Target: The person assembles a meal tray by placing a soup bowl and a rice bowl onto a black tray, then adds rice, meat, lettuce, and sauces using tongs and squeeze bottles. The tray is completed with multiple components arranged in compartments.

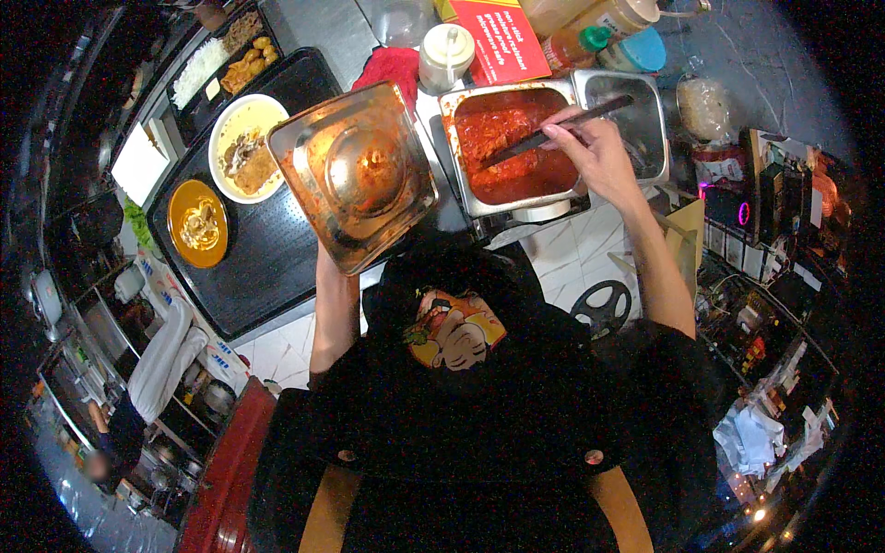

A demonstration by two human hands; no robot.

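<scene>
My right hand [597, 152] grips a long black utensil [527, 145] by its handle, fingers closed. The utensil's lower end dips into red, chunky sauce [502, 115] inside a rectangular steel pan [449, 124]; the sauce hides what kind of end it has. To the left, a square metal lid [309, 189] is held up and tilted on my left hand's side. Red-orange sauce smears its domed middle. Only my left wrist and forearm show below the lid; the fingers are hidden behind it.
Left stands a black tray [249, 286] with a white bowl [214, 147] of food and an orange plate [189, 244]. A compartment box [198, 97] holds rice. A lidded container [446, 57], red box [507, 41] and bottles [572, 46] stand behind the pan; a second steel pan [645, 138] sits right.
</scene>
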